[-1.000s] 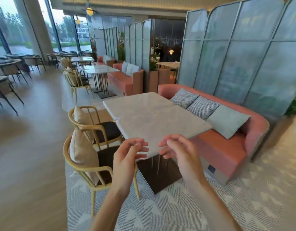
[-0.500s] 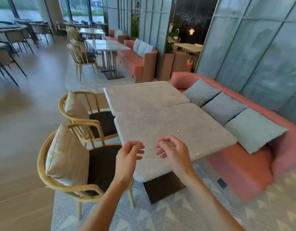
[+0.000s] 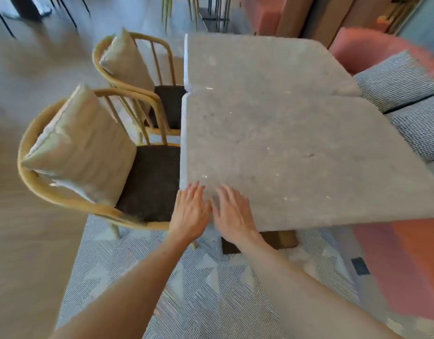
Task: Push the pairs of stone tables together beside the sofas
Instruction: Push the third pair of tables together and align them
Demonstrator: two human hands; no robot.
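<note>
Two grey stone tables stand edge to edge beside a salmon sofa. The near table touches the far table along a thin seam, with a small notch at the left corner. My left hand and my right hand lie flat, fingers spread, side by side on the near table's front left corner. Neither hand holds anything. The dark pedestal base of the near table shows just below its front edge.
Two wooden chairs with beige cushions are tucked in on the left: a near chair and a far chair. Checked cushions lie on the sofa at right. A patterned rug covers the floor underfoot.
The view has tilted down and come closer to the tables. Both hands, earlier half curled in the air above the near corner, have opened and come down flat on the tabletop.
</note>
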